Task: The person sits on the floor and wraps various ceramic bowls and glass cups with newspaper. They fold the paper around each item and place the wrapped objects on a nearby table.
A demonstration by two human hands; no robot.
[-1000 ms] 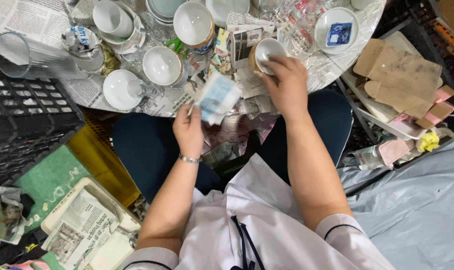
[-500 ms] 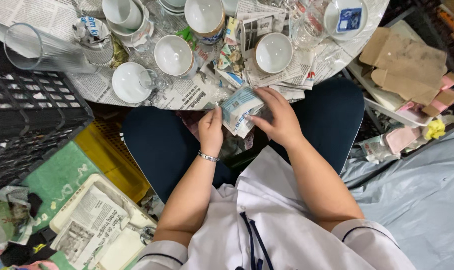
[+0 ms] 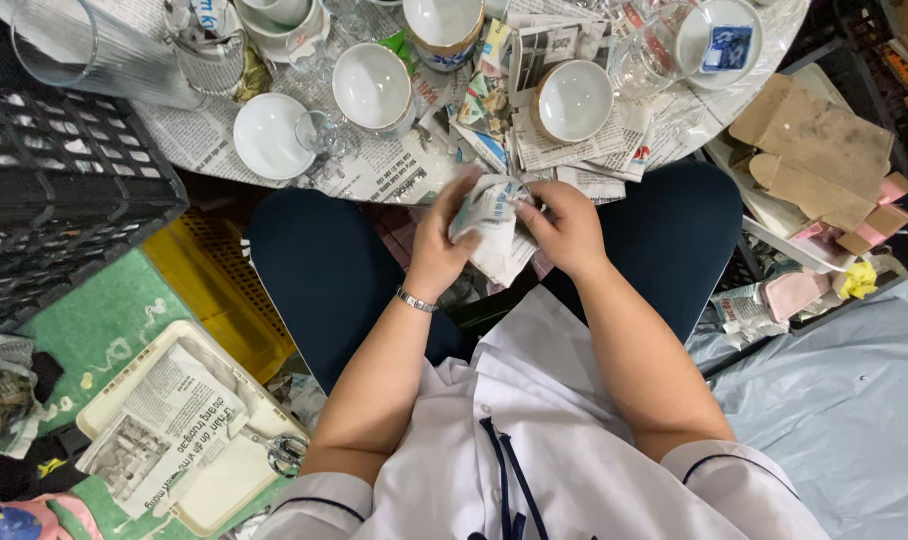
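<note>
I had both hands closed on a crumpled newspaper bundle (image 3: 494, 225) over my lap, just below the table edge (image 3: 394, 185). Left hand (image 3: 442, 240) gripped its left side, right hand (image 3: 564, 225) pinched the right. White bowl (image 3: 574, 100) sat on the table above, apart from the hands.

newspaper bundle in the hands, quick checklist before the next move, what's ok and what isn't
1. Both hands on the newspaper bundle: left hand and right hand grip it, ok.
2. Item fully covered by paper: cannot tell.
3. What is inside the bundle: cannot tell.
4. Bundle held off the table, over the lap: ok.
5. Next white bowl uncovered, close in front of the right hand: ok.
</note>
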